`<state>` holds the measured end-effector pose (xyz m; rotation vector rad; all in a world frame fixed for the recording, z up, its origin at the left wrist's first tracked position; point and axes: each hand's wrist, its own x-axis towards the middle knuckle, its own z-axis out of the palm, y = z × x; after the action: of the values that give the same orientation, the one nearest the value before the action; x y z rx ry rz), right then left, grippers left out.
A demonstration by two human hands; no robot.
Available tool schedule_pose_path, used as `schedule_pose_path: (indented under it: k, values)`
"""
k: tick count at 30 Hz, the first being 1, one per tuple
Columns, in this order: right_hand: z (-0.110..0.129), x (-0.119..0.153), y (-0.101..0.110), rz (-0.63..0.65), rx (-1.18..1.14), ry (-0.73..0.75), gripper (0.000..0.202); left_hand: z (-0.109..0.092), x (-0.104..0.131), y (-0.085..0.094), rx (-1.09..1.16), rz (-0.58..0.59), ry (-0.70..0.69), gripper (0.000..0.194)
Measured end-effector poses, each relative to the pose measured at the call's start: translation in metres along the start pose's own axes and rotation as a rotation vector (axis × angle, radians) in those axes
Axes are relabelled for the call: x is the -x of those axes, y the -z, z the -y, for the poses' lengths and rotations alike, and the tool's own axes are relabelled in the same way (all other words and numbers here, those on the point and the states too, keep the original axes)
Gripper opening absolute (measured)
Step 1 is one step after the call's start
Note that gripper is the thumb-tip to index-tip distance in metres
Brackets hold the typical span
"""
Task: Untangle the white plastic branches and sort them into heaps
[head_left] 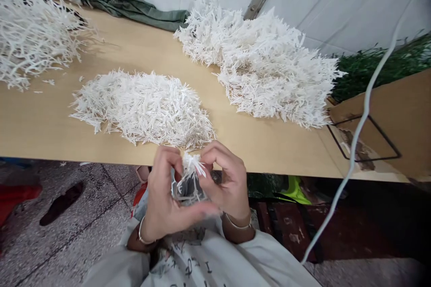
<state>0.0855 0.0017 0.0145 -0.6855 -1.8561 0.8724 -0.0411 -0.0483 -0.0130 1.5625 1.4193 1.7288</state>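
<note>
A small bunch of white plastic sprigs (pixel 191 166) is between my two hands, at the front edge of the table. The thumb and forefinger of my right hand (pixel 227 184) pinch its thin strands from the right. My left hand (pixel 164 206) has its fingers curled against the bunch from the left, its blurred thumb stretched towards the right hand. Loose strands hang below, partly hidden by the hands. Just beyond lies a heap of short white plastic sprigs (pixel 144 107).
A larger pile of white sprigs (pixel 269 63) lies back right, and long white branching strands (pixel 30 36) at left. A green cloth (pixel 134 6) lies along the wall. A cardboard box (pixel 404 121) holds green foliage (pixel 377 69). A white cable (pixel 365 103) hangs across the right side.
</note>
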Motion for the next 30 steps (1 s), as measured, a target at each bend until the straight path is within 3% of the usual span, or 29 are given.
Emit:
schedule_pose_path:
  k: [3,8,10,15,21,24,28,30]
  values:
    - [0.001,0.000,-0.001,0.038,-0.133,-0.046,0.018,0.002,0.000,0.000,0.133,0.189,0.064,0.031]
    - [-0.005,0.003,-0.002,0.073,-0.357,-0.214,0.035,0.001,-0.003,-0.001,0.088,0.187,-0.032,0.034]
    - [-0.010,0.004,-0.004,0.066,-0.375,-0.212,0.043,0.001,-0.004,-0.001,0.054,0.168,-0.067,0.036]
    - [-0.019,0.002,-0.010,0.040,-0.047,0.014,0.057,0.001,-0.006,0.000,0.061,0.194,0.073,0.040]
    - [-0.021,0.000,0.002,0.190,0.216,0.107,0.034,0.007,-0.007,0.001,0.090,0.273,0.223,0.046]
    - [-0.023,-0.001,0.009,0.252,0.241,0.168,0.022,0.009,-0.008,0.003,0.118,0.309,0.252,0.048]
    - [-0.023,0.001,0.012,0.274,0.212,0.137,0.030,0.011,-0.009,0.006,0.192,0.265,0.332,0.053]
    - [-0.022,0.004,0.012,0.279,0.137,0.083,0.034,0.013,-0.010,0.009,0.271,0.318,0.377,0.056]
